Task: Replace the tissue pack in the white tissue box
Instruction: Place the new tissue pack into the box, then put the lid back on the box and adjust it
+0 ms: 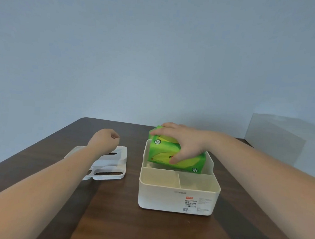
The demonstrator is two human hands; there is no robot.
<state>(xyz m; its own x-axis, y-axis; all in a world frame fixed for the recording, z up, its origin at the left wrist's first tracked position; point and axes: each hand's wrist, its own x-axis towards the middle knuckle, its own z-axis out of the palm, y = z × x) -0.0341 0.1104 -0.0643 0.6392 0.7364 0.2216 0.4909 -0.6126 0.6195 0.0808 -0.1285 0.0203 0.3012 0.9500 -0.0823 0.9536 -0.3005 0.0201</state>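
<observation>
- The right hand (184,142) grips a green tissue pack (171,154) from above — thumb pressed on the near face, fingers wrapped over the top and far side
- The pack is tilted, its left end raised above the rim and its right end lower, sitting partly inside the back compartment of the white tissue box (177,197)
- The box stands open on a dark wooden table (126,229), to the right of centre, with a printed label (191,203) on its near wall
- Inside, a long back compartment takes up the far half; the near half is split by a divider (179,179) into two smaller compartments, both showing only bare floor
- The left hand (106,139) hovers over the table to the left of the box, fingers curled loosely into a fist and holding nothing
- Beneath the left wrist and forearm lies the white lid (110,169), flat on the table and just beside the box, apart from it — a slot opening shows in its top and more cutouts along its near edge
- A pale blue-grey wall (157,54) fills the upper part of the view behind the table
- A pale, translucent-looking panel (282,135) stands at the far right; what it is cannot be told
</observation>
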